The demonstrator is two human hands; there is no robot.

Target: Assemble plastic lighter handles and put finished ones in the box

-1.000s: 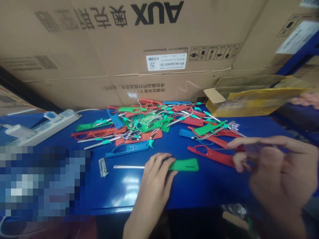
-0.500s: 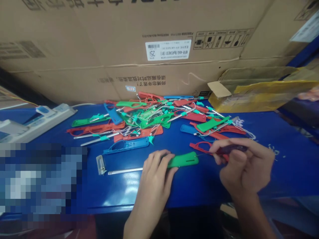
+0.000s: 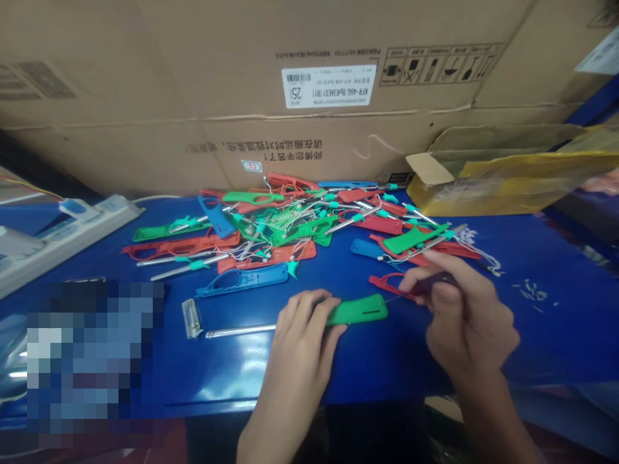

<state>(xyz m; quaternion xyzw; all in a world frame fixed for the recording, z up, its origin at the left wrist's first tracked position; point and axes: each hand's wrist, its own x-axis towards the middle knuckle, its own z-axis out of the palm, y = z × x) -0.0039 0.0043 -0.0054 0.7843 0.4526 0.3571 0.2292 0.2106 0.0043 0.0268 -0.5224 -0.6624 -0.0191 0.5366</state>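
My left hand (image 3: 304, 335) is closed around a green long-neck lighter (image 3: 360, 309), keeping it flat on the blue table. The lighter's metal tube (image 3: 239, 330) sticks out to the left of my fingers. In my right hand (image 3: 471, 319) is a thin screwdriver (image 3: 430, 283) with a dark handle. Its slim shaft reaches the right end of the green body; whether the tip sits in a hole is too small to tell. A small clear fuel tank (image 3: 192, 319) lies left of the tube. Behind it rests a blue lighter shell (image 3: 261, 278).
Behind my hands spreads a heap of lighter parts (image 3: 294, 222) with wires and tubes. A power strip (image 3: 72, 238) lies at the left. An opened carton (image 3: 483, 187) stands back right, before a large cardboard box (image 3: 193, 77). Small white scraps (image 3: 529, 290) lie at the right.
My right hand has shifted slightly left and up with the screwdriver, its handle now more tucked into the fingers. My left hand and the green lighter stay nearly in place. The view has tilted slightly.
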